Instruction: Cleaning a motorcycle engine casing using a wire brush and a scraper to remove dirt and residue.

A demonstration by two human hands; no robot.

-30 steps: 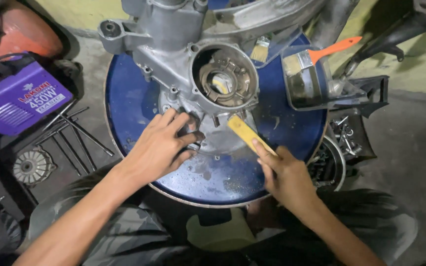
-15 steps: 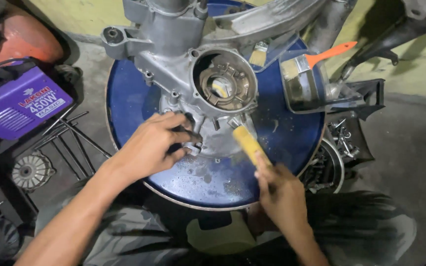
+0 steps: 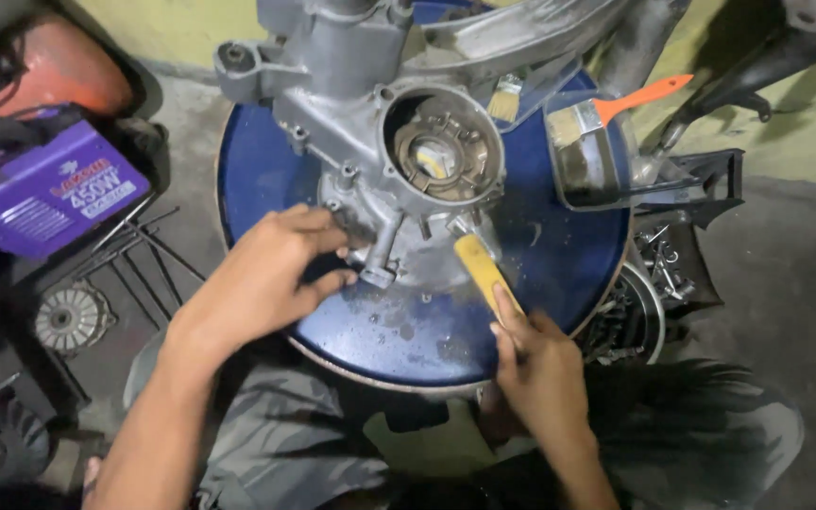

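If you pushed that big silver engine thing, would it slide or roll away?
Probably neither. The engine casing looks like thick cast metal, so likely heavy. It rests on the blue round top, which looks wet and greasy, so it might slide a little. The left hand grips its lower edge. Its lumpy shape shouldn't roll.

Silver-grey engine casing on a deep blue round drum top; yellow-handled brush; orange-handled paintbrush; purple box with white panel; yellow-green wall; grey concrete floor.
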